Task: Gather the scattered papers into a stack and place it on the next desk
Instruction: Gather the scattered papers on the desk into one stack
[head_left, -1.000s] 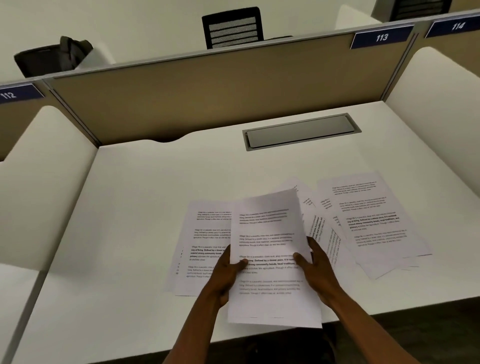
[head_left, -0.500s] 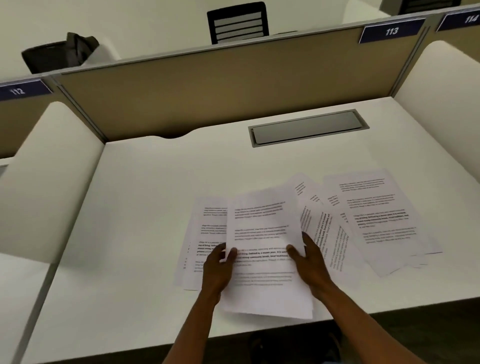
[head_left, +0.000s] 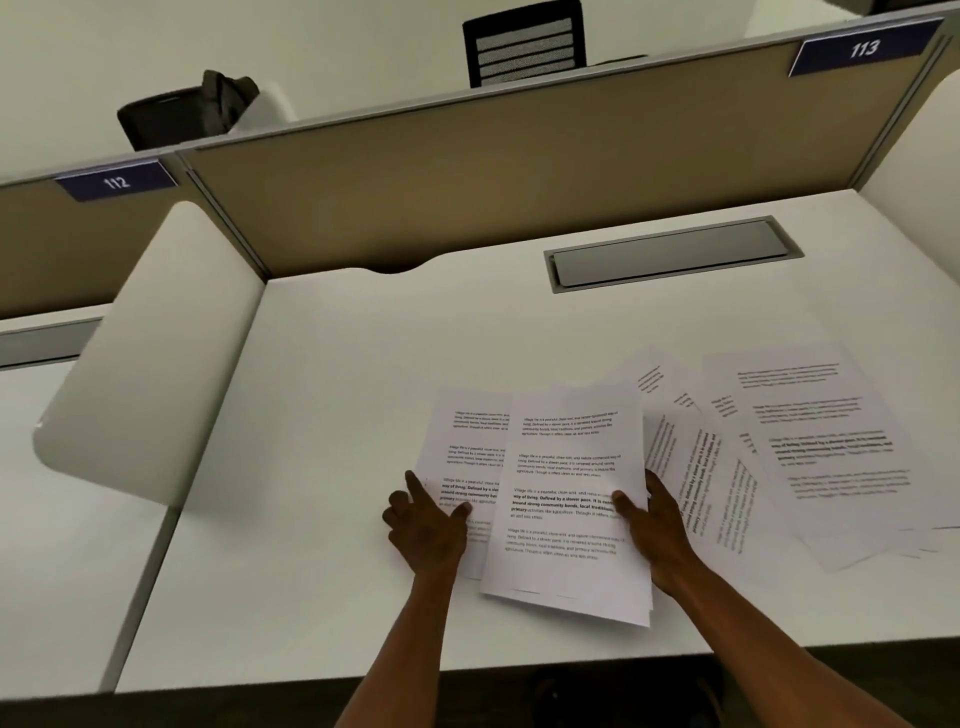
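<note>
A: On the white desk (head_left: 322, 374), head view, what do the hands do?

B: The right hand (head_left: 657, 525) pinches a small stack of printed sheets (head_left: 569, 499), likely to carry it. The left hand (head_left: 426, 525), fingers spread, reaches for the sheet beside it (head_left: 462, 447).

A: Around them?

B: More loose sheets (head_left: 810, 447) fan right. The curved divider (head_left: 150, 353) separates desk 112 (head_left: 36, 499).

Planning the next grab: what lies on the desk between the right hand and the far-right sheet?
In the head view, tilted overlapping sheets fan between the right hand and the far-right sheet.
</note>
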